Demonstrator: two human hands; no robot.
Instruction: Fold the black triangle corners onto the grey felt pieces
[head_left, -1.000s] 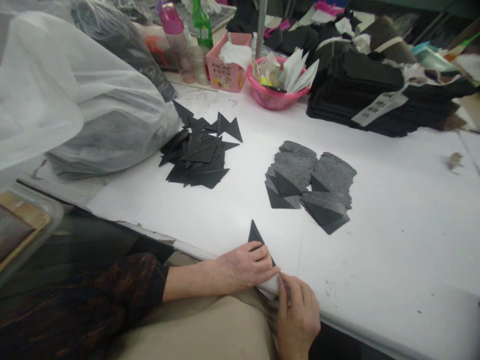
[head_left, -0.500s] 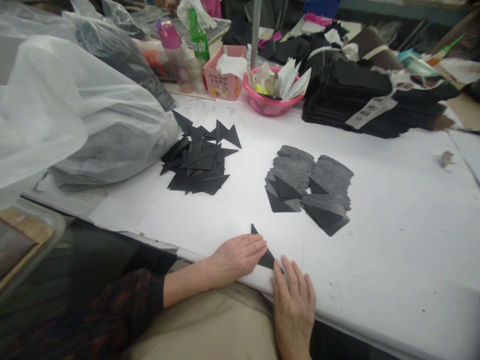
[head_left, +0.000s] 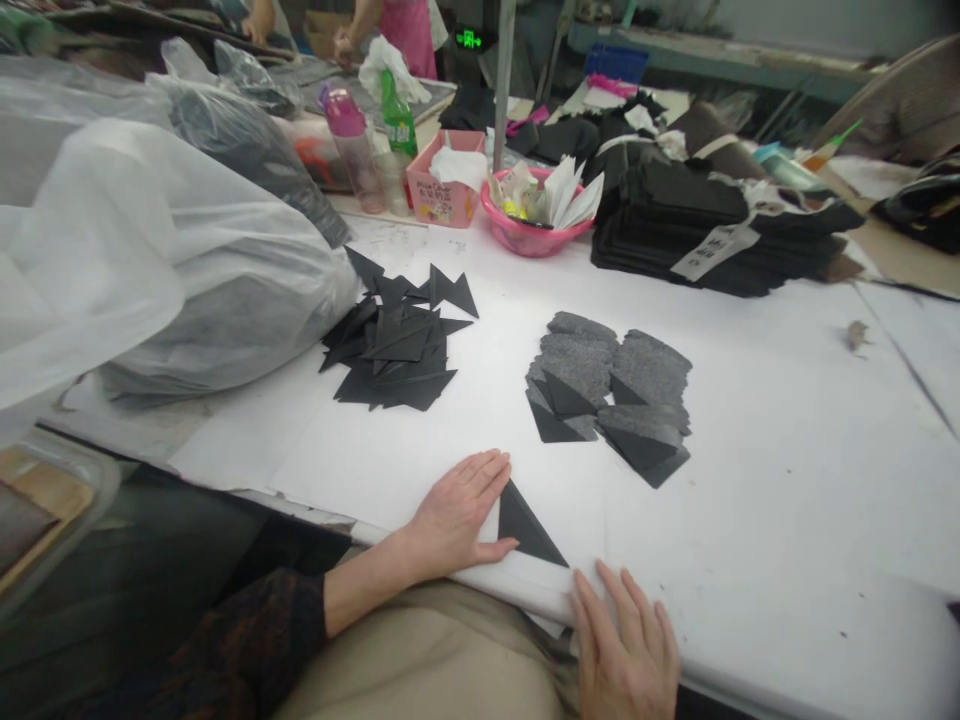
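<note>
A black triangular piece [head_left: 527, 526] lies at the near edge of the white-covered table, with a folded-looking strip along its long side. My left hand [head_left: 461, 510] rests against its left side, fingers stretched out and thumb apart, touching its edge. Just off its lower right corner, my right hand [head_left: 626, 640] lies on the table edge with fingers spread. Beyond them, to the left, is a loose heap of black triangular pieces [head_left: 401, 345]. To the right, overlapping grey pieces [head_left: 652, 365] form two rows, with several black triangles at their near end.
Plastic-wrapped bags [head_left: 225, 310] crowd the left. Farther back stand a pink-capped bottle [head_left: 352, 150], a green bottle [head_left: 396, 115], a pink box [head_left: 444, 195] and a pink basin [head_left: 532, 235]. A tied black stack [head_left: 675, 235] sits back right. Another person's hand [head_left: 345, 45] shows far behind.
My left hand has shifted off the triangle's face to its left side, uncovering it. My right hand has moved right and nearer, away from its corner. The camera view has tilted up slightly.
</note>
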